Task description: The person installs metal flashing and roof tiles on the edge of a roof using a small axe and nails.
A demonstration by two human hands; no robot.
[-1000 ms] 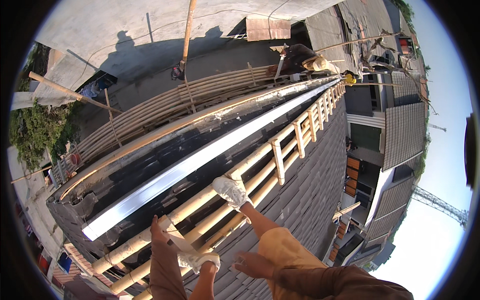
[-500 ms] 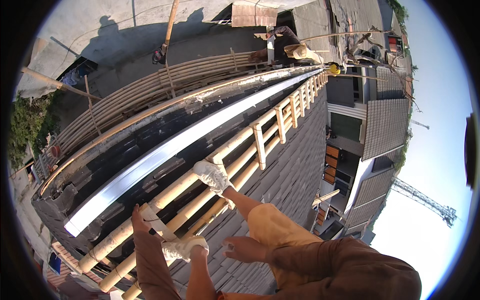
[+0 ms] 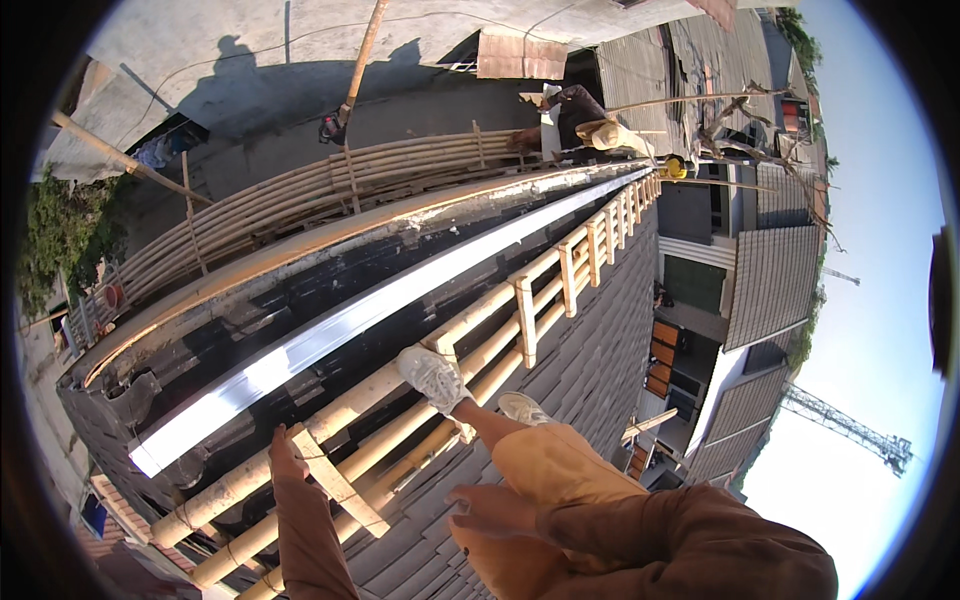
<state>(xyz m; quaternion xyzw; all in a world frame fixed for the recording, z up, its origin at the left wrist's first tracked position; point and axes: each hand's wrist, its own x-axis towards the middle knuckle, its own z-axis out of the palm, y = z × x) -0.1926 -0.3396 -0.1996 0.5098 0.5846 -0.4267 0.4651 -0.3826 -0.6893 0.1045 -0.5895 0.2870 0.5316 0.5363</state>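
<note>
- so the person is perched high up on a sloped grey tiled roof (image 3: 590, 370), climbing or shuffling along a bamboo ladder frame (image 3: 480, 330) lashed flat against it; I'd call this the "get a hold and shift your weight" step
- left hand (image 3: 287, 462) is up at a bamboo rail right where a short cross piece (image 3: 335, 485) meets it; looks wrapped over the pole, but the fingers are mostly hidden by the sleeve so I can't tell how tight the grab is
- right hand (image 3: 490, 505) sits lower and to the right of that grip, fingers spread loose, resting on the tan trouser knee; holding nothing
- up and right of the left-hand grip, one white sneaker (image 3: 432, 378) is planted on a rail, the other (image 3: 522, 408) just behind it on the tiles
- next move, my guess: needs a firm left-hand hold before either foot shifts; round poles plus a steep pitch = slip risk
- just beyond the grip, a shiny metal gutter strip (image 3: 330, 340) runs along a black tarred ledge (image 3: 250, 310); past that, more bamboo scaffolding (image 3: 300, 195) and a concrete wall
- far end of the rails: another person (image 3: 590, 125) crouched; houses, a crane and open sky drop away on the right
</note>
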